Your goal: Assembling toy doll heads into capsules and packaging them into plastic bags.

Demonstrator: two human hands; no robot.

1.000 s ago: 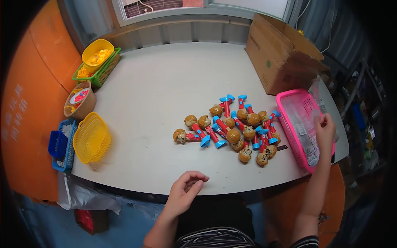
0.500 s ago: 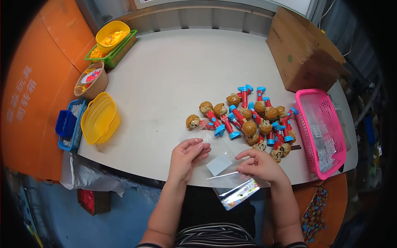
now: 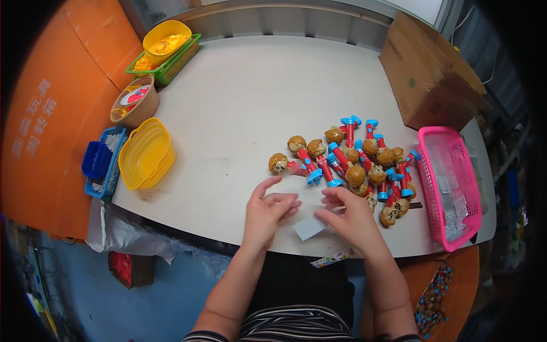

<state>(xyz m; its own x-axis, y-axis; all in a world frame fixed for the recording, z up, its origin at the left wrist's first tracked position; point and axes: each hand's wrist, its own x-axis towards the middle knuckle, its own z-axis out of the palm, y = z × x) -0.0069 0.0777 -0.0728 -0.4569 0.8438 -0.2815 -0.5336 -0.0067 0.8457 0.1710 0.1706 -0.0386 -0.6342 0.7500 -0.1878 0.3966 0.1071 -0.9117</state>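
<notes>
A clear plastic bag point(image 3: 309, 200) lies between my hands near the table's front edge, its outline faint. My left hand point(image 3: 268, 210) has its thumb drawn against the curled fingers at the bag's left side, with the index finger raised. On the other side, my right hand point(image 3: 348, 215) holds its thumb and index finger apart. A small white card point(image 3: 309, 228) rests at the bag, below and between the fingertips; I cannot tell if it is inside. Closer to me, a colourful printed strip point(image 3: 332, 258) shows at the edge. Several brown-haired toy figures point(image 3: 356, 175) with red-and-blue bodies are heaped beyond my right hand.
A pink basket point(image 3: 423, 188) with clear packets stands at the right, before a cardboard box point(image 3: 419, 74). Along the left edge are a yellow basket point(image 3: 147, 154), a blue basket point(image 3: 115, 162), a tan basket point(image 3: 145, 108) and a green basket point(image 3: 181, 58) bearing a yellow bowl point(image 3: 165, 31).
My right hand has moved up and its fingers have parted. The printed strip's shiny wrapper now shows less below the table edge. The whole view has shifted slightly.
</notes>
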